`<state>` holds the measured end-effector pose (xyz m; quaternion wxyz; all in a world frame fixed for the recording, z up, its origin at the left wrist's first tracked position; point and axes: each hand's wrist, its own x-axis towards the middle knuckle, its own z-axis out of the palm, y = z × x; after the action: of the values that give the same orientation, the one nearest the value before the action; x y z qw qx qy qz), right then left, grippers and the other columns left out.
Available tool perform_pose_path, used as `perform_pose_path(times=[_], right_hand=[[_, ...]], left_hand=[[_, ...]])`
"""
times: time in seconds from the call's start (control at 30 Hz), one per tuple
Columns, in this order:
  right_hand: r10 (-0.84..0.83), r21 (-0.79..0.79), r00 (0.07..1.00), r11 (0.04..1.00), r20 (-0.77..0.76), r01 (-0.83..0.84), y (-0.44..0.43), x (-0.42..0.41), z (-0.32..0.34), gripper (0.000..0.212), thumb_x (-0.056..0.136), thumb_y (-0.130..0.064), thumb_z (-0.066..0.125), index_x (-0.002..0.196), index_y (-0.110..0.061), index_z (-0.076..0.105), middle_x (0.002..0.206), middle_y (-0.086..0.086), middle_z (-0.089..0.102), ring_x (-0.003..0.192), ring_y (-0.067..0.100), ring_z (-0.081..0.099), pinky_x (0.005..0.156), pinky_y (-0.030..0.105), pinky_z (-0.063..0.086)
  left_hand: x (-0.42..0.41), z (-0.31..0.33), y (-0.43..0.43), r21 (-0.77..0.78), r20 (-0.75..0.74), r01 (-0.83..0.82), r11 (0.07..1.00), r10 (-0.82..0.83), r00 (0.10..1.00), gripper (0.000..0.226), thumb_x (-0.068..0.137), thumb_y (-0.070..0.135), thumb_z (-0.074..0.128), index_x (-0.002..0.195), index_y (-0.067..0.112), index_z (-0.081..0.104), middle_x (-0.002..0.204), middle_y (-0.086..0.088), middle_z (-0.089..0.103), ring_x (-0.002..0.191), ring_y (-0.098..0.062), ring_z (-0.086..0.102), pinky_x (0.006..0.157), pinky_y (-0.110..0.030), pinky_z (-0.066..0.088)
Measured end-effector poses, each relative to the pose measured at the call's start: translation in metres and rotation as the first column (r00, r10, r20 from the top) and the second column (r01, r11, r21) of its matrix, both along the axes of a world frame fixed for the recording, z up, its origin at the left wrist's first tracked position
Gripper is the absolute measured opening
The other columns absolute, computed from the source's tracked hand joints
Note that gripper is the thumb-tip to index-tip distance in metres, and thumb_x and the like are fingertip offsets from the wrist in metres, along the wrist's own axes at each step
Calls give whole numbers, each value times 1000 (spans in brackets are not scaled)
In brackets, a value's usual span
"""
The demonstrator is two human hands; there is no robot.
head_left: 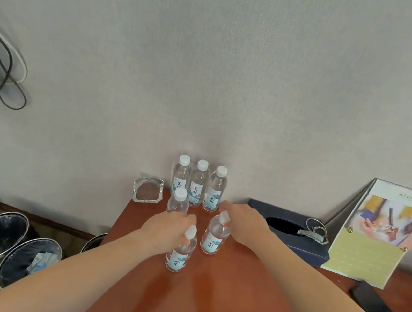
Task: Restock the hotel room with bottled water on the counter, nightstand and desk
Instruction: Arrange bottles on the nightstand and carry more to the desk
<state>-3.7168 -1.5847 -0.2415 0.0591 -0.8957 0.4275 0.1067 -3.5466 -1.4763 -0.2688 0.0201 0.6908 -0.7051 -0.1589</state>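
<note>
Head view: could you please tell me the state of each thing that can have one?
Left hand: grips the front bottle by its neck.
Front bottle: capped, upright on the desk.
Right hand: pinches the tilted bottle at its cap.
Tilted bottle: capped, leaning.
Three back bottles: capped, upright by the wall.
Fourth bottle: capped, upright, behind the left hand.
Tissue box: no tissue showing at the opening.
Nearest bin: lined, holds crumpled paper.

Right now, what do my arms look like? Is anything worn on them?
Both arms are bare: no sleeve shows on the left arm or the right arm. No glove, watch or bracelet shows on the left grip, the right grip or either wrist. Rings are too blurred to tell.
</note>
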Motion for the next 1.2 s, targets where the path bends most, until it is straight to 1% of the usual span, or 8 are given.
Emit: perform_pose_path(times=[0.17,0.3,0.4,0.5,0.63,0.73,0.9,1.2], right_hand=[[-16,-14,1000,1000,-25,16,-17,-1,-4,33,96,-14,47,128,-21,44,115,10,60,102,33,59,69,36,43],[-10,-33,999,999,-44,9,-29,-2,-7,34,96,-13,47,129,-21,43,113,10,59,101,32,59,70,36,43],[11,-39,999,999,-33,-12,-38,-1,-7,29,96,-15,48,125,-19,44,112,10,58,99,32,59,68,35,39],[34,-38,999,999,-19,-34,-48,4,-8,33,96,-14,48,128,-19,44,110,9,56,99,32,59,70,35,41],[63,-24,998,998,11,-63,-56,16,-9,44,95,-10,51,136,-22,40,110,9,55,99,33,59,70,35,41],[78,-24,996,997,30,-77,-60,31,-9,43,95,-9,51,136,-20,41,113,11,56,100,33,59,70,35,41],[98,-26,994,995,47,-97,-64,51,-10,43,96,-5,48,136,-18,41,121,13,55,104,37,60,72,37,39],[82,-69,995,995,51,-79,-67,73,-13,48,96,-2,48,141,-16,37,119,15,53,105,36,59,74,38,42]], left_hand=[[1,14,-38,-64,82,68,996,-63,995,31,94,26,56,121,12,49,115,-6,59,106,-29,59,74,-38,44],[3,33,-71,-153,223,156,976,-120,967,23,95,16,52,117,9,51,109,-10,62,99,-31,62,66,-35,38],[8,48,-94,-174,214,120,977,-81,973,24,90,12,54,114,9,52,105,-11,61,94,-32,62,64,-37,42],[19,58,-112,-153,206,84,985,-51,977,30,86,18,63,115,14,55,106,-9,61,98,-31,62,68,-36,44],[36,58,-121,-93,257,114,989,-87,962,41,86,21,68,124,18,53,109,-9,62,99,-30,61,67,-32,36],[46,49,-125,-49,324,122,991,-100,941,38,89,20,65,124,14,53,111,-10,62,100,-30,60,70,-34,41],[65,41,-130,1,289,124,992,-118,950,40,90,21,65,128,18,53,112,-8,61,103,-27,59,84,-40,51],[82,26,-131,5,289,103,995,-100,952,38,92,22,64,128,21,53,110,-7,59,100,-28,61,78,-37,50]])
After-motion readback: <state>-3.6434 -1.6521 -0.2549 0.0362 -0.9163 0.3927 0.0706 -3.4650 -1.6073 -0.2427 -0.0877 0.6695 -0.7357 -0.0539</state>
